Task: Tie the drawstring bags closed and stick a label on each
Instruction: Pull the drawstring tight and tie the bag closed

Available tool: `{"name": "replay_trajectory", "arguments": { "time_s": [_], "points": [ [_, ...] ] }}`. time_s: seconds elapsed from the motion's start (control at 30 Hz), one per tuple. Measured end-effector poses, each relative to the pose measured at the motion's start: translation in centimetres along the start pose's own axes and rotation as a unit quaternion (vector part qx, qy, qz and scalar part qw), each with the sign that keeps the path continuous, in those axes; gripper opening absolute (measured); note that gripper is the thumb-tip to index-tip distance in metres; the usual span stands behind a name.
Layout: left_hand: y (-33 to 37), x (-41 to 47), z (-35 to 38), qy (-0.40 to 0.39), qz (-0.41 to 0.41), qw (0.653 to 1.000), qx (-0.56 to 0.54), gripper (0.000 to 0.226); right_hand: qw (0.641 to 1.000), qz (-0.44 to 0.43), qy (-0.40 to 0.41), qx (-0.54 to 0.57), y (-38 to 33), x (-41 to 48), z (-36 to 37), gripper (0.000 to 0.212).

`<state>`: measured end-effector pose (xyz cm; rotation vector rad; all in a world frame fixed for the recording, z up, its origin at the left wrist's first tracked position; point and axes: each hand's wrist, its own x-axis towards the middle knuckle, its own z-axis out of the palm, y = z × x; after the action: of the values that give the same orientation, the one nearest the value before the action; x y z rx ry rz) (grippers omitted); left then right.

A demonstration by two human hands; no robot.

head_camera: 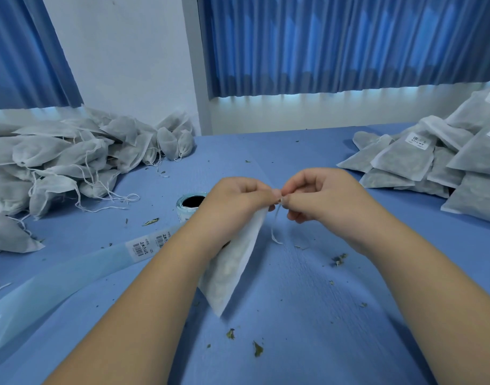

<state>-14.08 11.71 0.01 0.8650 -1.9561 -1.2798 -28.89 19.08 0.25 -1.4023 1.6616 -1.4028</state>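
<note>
A white drawstring bag (232,270) hangs tilted above the blue table, its mouth up between my hands. My left hand (235,201) grips the bag's gathered top. My right hand (319,194) pinches the white drawstring (274,232) right at the bag's mouth; the loose string ends dangle below. The two hands' fingertips touch. A roll of barcode labels (191,205) stands just left of my left hand, and its backing strip (71,276) with labels on it runs off toward the lower left.
A heap of untied white bags (71,162) with trailing strings fills the left side. A stack of flat labelled bags (446,162) lies at the right. Bits of dried leaf (257,348) are scattered on the blue table (307,315). Blue curtains hang behind.
</note>
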Motion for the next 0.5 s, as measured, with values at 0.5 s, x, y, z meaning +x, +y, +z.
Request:
{"name": "replay_trajectory", "arguments": {
  "time_s": [0.5],
  "points": [
    [-0.46, 0.43, -0.83, -0.151, -0.120, 0.958, -0.213, 0.022, 0.981, -0.154, 0.048, -0.104, 0.70, 0.11, 0.62, 0.024]
  ]
}}
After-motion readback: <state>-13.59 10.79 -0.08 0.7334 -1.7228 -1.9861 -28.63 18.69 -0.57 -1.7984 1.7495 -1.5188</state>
